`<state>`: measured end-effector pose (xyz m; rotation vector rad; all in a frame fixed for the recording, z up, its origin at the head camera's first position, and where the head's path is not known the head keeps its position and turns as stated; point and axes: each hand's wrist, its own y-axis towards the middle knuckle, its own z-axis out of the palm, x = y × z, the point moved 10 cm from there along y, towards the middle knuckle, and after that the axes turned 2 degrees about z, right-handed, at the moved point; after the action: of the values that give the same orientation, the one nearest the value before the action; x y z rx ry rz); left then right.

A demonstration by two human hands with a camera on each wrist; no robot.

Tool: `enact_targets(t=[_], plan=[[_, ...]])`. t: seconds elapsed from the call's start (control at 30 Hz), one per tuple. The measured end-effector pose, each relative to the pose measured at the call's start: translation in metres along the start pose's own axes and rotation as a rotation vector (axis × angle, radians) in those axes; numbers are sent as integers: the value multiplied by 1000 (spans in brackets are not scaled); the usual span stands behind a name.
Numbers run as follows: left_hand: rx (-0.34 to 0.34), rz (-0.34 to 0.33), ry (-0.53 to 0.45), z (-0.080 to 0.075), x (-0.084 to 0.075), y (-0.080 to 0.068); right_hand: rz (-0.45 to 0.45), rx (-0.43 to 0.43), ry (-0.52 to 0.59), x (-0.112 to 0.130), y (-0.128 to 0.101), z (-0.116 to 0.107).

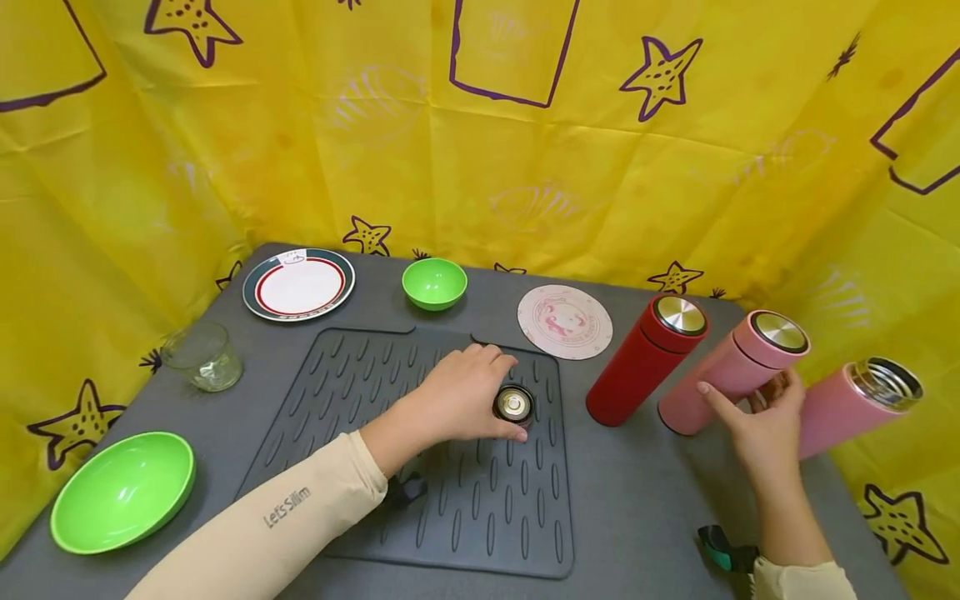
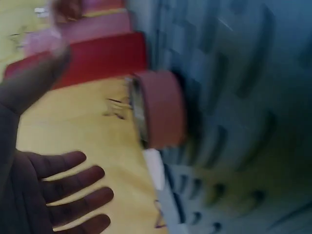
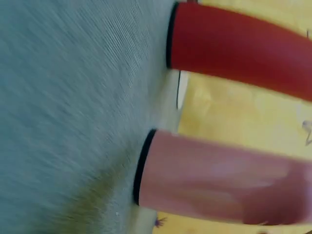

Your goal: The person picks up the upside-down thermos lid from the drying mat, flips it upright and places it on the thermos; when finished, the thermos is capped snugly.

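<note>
My left hand [image 1: 465,392] is over the drying mat [image 1: 480,533], its fingers spread. Between its thumb and fingers, in the head view, sits a pink thermos lid [image 1: 514,405], inner side up. The left wrist view shows this lid [image 2: 165,109] on the mat with a gap to the straight fingers [image 2: 83,195]. At the right, my right hand [image 1: 772,425] holds the side of a capped pink thermos [image 1: 731,362], thumb across its front. The thermos [image 3: 204,178] stands upright on the table. An uncapped pink thermos [image 1: 836,412] stands just right of that hand.
A capped red thermos [image 1: 633,367] stands left of the held one. Behind the mat are a round pink-white disc [image 1: 565,322], a small green bowl [image 1: 434,283] and a plate [image 1: 300,283]. A glass [image 1: 202,358] and larger green bowl [image 1: 123,492] stand left.
</note>
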<state>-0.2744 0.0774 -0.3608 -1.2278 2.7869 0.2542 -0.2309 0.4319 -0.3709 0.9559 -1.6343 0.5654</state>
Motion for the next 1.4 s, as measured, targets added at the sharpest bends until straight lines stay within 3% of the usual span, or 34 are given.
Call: enact_targets(t=[0.03, 0.1, 0.2, 0.27, 0.3, 0.47, 0.6, 0.83, 0.93, 1.07, 1.17, 1.27, 1.4], plan=[[25, -6, 7, 6, 2, 3, -21, -33, 36, 2, -8, -2], [64, -9, 23, 17, 6, 8, -127, -148, 254, 11, -28, -13], [107, -11, 50, 30, 9, 17, -409, -303, 670, 33, -66, -31], [122, -15, 69, 35, 10, 22, -598, -327, 922, 50, -91, -36], [131, -19, 83, 38, 10, 24, -646, -343, 988, 57, -102, -37], [185, -43, 114, 47, 10, 28, -726, -341, 1127, 80, -125, -33], [202, -52, 116, 52, 10, 28, -744, -218, 1185, 82, -125, -24], [132, -47, 71, 41, 12, 28, -745, 28, 1059, 90, -124, 3], [71, -42, 25, 23, 11, 23, -765, 164, 951, 101, -127, 22], [-42, -17, -25, -12, 5, 10, -753, 324, 682, 111, -129, 57], [-143, 29, -48, -38, -7, -1, -657, 408, 375, 110, -126, 90], [-248, 94, -69, -60, -21, -12, -484, 525, 130, 100, -123, 124], [-370, 192, -75, -79, -39, -24, -301, 651, 26, 90, -122, 153]])
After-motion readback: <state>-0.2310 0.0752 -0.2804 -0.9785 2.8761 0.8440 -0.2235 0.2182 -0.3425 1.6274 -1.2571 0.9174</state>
